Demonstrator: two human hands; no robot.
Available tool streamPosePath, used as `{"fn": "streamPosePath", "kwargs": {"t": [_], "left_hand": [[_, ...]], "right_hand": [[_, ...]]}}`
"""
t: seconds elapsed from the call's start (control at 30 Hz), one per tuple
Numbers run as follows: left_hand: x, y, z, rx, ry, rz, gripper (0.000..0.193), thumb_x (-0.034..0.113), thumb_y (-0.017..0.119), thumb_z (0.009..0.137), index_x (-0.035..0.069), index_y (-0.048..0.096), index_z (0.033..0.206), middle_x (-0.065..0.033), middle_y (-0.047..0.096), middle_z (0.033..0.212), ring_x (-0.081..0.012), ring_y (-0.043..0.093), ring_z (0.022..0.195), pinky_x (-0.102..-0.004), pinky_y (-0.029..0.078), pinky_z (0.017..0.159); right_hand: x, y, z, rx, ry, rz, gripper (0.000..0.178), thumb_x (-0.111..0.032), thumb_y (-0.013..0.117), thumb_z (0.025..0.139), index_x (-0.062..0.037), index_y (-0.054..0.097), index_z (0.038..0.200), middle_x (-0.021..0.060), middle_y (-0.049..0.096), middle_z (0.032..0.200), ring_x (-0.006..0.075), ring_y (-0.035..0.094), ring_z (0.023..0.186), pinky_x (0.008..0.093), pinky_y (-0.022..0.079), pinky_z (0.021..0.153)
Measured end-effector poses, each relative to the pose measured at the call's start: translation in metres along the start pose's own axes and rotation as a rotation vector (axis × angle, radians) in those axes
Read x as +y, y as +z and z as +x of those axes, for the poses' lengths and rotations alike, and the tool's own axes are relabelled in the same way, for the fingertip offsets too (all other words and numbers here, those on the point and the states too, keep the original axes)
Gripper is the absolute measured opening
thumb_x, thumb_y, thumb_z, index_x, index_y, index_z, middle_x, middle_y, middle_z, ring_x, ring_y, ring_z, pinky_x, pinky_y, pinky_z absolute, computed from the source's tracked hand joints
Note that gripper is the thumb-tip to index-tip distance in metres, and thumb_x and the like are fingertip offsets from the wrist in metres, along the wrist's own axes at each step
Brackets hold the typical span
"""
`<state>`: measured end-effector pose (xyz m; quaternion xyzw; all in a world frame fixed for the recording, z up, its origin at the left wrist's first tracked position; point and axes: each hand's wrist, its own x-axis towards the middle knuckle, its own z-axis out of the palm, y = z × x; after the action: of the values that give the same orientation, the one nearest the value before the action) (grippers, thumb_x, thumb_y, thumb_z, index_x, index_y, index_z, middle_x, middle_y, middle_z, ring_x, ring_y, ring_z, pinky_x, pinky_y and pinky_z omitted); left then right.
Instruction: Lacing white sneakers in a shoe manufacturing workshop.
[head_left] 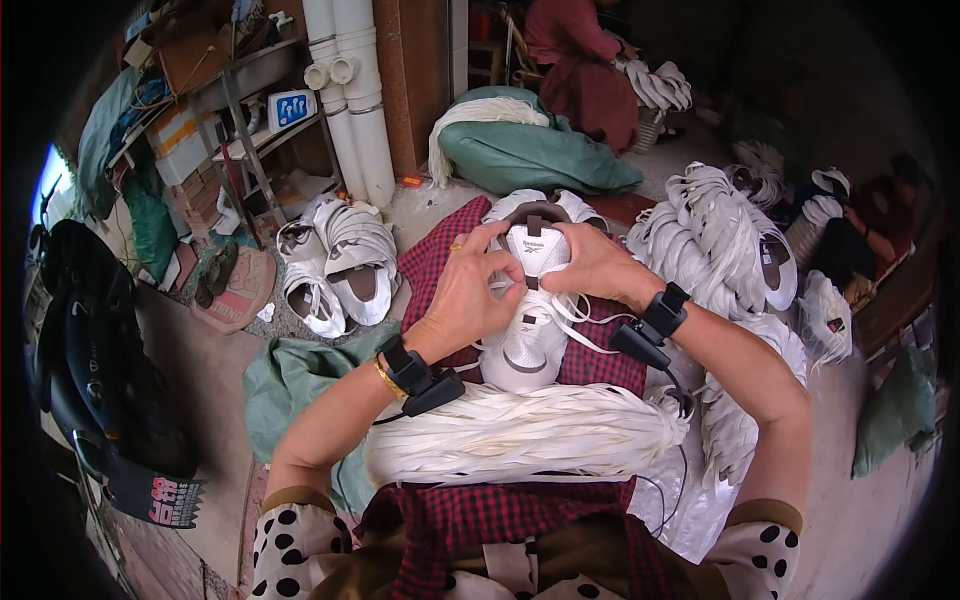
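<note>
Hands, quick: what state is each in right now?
Left hand: pinched closed at the white shoe; what it grips unclear.
Right hand: closed, holding that shoe.

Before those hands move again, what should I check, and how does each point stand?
1. Right hand on the shoe: ok, touching it beside the tongue.
2. Left hand pinching something: cannot tell; thumb and finger meet, but what lies between is unclear.
3. Toe toward the person: ok.
4. Laces tidy: not ok, loose loops spread to the shoe's right.
5. White bundle within reach: ok, it seems; it lies just in front of the toe.
</note>
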<state>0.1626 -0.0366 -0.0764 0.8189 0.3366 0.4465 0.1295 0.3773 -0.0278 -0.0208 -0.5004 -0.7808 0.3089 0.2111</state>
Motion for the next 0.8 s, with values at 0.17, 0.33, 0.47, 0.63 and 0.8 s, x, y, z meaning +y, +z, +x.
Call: {"fn": "streamPosePath", "kwargs": {"t": [0.17,0.33,0.47,0.63,0.8], "left_hand": [[-0.009,0.004,0.000,0.016,0.043,-0.005,0.016,0.007,0.075,0.069,0.003,0.068,0.083,-0.0207,0.054,0.134,-0.0427,0.053,0.119,-0.0472,0.038,0.105],[0.008,-0.002,-0.006,0.037,0.005,0.099,0.016,0.007,0.071,0.070,0.004,0.067,0.085,-0.0199,0.052,0.133,-0.0415,0.049,0.119,-0.0491,0.039,0.102],[0.022,-0.006,-0.002,-0.016,-0.012,0.239,0.013,0.007,0.067,0.070,0.004,0.063,0.083,-0.0199,0.049,0.134,-0.0408,0.046,0.121,-0.0498,0.038,0.101],[0.000,-0.012,0.005,-0.110,-0.014,0.059,0.010,0.005,0.064,0.070,0.003,0.058,0.079,-0.0209,0.046,0.137,-0.0410,0.044,0.123,-0.0517,0.033,0.105],[-0.014,-0.023,-0.002,-0.214,0.035,-0.100,0.012,0.004,0.059,0.073,0.001,0.054,0.083,-0.0208,0.042,0.141,-0.0403,0.041,0.129,-0.0484,0.028,0.112]], "right_hand": [[0.005,0.002,-0.001,-0.012,-0.101,0.110,0.050,-0.015,0.074,0.070,0.0056,0.060,0.113,0.0057,0.068,0.095,0.0098,0.061,0.081,0.0269,0.051,0.074],[0.008,-0.001,0.000,-0.040,-0.060,0.184,0.048,-0.017,0.074,0.068,0.0054,0.063,0.109,0.0076,0.069,0.091,0.0124,0.062,0.080,0.0298,0.051,0.075],[0.018,-0.003,0.003,-0.136,-0.061,0.344,0.057,-0.018,0.078,0.072,0.0036,0.059,0.121,0.0050,0.068,0.100,0.0108,0.062,0.086,0.0271,0.051,0.080],[0.012,-0.002,0.001,-0.091,-0.065,0.273,0.060,-0.020,0.080,0.073,0.0035,0.058,0.124,0.0065,0.068,0.106,0.0115,0.062,0.093,0.0275,0.050,0.085],[0.014,-0.007,0.004,-0.180,-0.079,0.373,0.060,-0.019,0.079,0.073,0.0034,0.057,0.125,0.0075,0.068,0.109,0.0125,0.062,0.096,0.0282,0.049,0.088]]}}
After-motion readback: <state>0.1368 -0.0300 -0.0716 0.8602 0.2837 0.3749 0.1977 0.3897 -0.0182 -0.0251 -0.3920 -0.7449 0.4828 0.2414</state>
